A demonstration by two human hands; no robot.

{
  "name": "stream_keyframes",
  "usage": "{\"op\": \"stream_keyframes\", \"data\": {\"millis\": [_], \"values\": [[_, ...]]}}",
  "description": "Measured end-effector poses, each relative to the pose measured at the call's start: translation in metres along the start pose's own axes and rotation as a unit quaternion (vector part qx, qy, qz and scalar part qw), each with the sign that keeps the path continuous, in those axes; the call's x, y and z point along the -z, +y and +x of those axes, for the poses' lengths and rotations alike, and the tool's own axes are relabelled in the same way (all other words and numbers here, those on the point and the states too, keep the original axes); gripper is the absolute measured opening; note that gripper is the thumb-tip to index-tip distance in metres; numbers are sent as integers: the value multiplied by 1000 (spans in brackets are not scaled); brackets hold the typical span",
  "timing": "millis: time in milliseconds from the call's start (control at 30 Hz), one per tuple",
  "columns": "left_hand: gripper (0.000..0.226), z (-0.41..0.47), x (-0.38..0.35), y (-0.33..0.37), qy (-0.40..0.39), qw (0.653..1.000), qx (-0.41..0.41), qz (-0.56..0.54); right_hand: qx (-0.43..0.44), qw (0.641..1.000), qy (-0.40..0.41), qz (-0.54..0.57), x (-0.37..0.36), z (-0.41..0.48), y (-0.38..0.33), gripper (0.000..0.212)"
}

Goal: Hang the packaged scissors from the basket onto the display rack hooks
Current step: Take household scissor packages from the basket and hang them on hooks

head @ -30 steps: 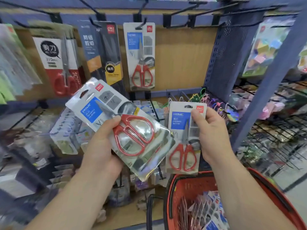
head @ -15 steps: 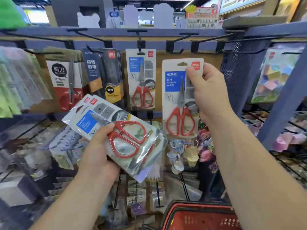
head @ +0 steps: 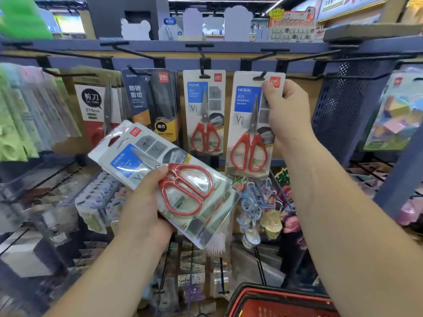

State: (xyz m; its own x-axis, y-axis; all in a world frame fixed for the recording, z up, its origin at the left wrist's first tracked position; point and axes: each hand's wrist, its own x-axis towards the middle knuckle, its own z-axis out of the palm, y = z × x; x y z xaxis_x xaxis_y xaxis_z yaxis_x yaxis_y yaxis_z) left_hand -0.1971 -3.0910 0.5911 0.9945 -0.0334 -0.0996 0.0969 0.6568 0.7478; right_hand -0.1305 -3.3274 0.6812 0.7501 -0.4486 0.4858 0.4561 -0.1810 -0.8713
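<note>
R hand (head: 286, 115) pinches pack (head: 249, 124) top, slot at hook (head: 259, 77) tip: hold level, push far. L hand (head: 146, 202) grips spare pack (head: 164, 175).

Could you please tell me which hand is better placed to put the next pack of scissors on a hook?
The right hand: it holds the upright scissors pack with its hang hole at a hook. The left hand holds the tilted scissors pack lower, away from the hooks.

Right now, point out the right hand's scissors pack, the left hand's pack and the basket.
right hand's scissors pack (head: 248, 97): head view, blue label.
left hand's pack (head: 187, 191): head view, clear blister over handles.
basket (head: 281, 294): head view, rim.
</note>
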Motion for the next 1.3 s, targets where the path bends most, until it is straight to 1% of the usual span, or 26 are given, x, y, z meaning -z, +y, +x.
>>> {"op": "stream_keyframes", "data": {"millis": [67, 200, 300, 367, 433, 500, 533, 600, 667, 700, 733, 767, 833, 867, 900, 933, 1000, 1067, 1100, 1233, 1300], "values": [[6, 2, 2, -1, 8, 1000, 2, 2, -21, 1000, -5, 6, -2, 9, 5, 14], [11, 4, 3, -1, 14, 1000, -17, -4, -56, 998, -10, -19, -10, 35, 15, 19], [36, 7, 6, -1, 23, 999, -28, -10, -81, 995, 4, -48, -15, 56, 23, 21], [55, 7, 8, -1, 25, 999, -36, -11, -95, 994, 7, -48, -17, 65, 29, 23], [66, 8, 8, 0, 26, 999, -41, -16, -94, 993, 24, -74, -20, 67, 33, 27], [75, 7, 8, 0, 29, 998, -47, -22, -86, 989, 61, -107, -23, 61, 34, 30], [77, 6, 8, 0, 34, 998, -51, -25, -85, 988, 75, -106, -23, 54, 34, 34], [78, 6, 9, 0, 44, 997, -58, -28, -91, 986, 103, -90, -22, 32, 32, 47], [78, 5, 10, -1, 48, 997, -57, -28, -88, 987, 125, -43, -22, -4, 26, 45], [77, 4, 10, -1, 47, 997, -54, -28, -86, 990, 112, -15, -22, -26, 21, 41], [76, 4, 10, -2, 46, 997, -49, -28, -88, 993, 73, -3, -23, -49, 17, 37], [74, 3, 10, -2, 42, 998, -43, -28, -93, 996, 8, -9, -23, -74, 12, 34], [69, 2, 10, -3, 36, 998, -28, -34, -97, 984, -143, -45, -23, -121, 8, 33], [69, 2, 10, -4, 31, 999, -21, -39, -96, 976, -189, -56, -24, -139, 7, 34], [70, 2, 10, -5, 29, 999, -15, -40, -94, 971, -210, -64, -24, -153, 8, 37], [72, 1, 10, -6, 27, 999, -12, -39, -91, 971, -208, -73, -24, -164, 9, 41], [70, -1, 10, -9, 28, 999, -8, -37, -83, 980, -166, -70, -25, -174, 16, 42], [64, -3, 10, -14, 29, 999, -5, -39, -79, 989, -121, -28, -26, -180, 23, 35], [64, -5, 9, -17, 26, 999, -1, -41, -74, 992, -99, -11, -27, -182, 25, 32], [80, -13, 5, -27, 26, 998, 3, -48, -79, 996, -22, 27, -33, -191, 35, 14], [83, -20, 2, -33, 31, 999, -2, -27, -97, 994, 7, 55, -36, -195, 37, 9]]}}
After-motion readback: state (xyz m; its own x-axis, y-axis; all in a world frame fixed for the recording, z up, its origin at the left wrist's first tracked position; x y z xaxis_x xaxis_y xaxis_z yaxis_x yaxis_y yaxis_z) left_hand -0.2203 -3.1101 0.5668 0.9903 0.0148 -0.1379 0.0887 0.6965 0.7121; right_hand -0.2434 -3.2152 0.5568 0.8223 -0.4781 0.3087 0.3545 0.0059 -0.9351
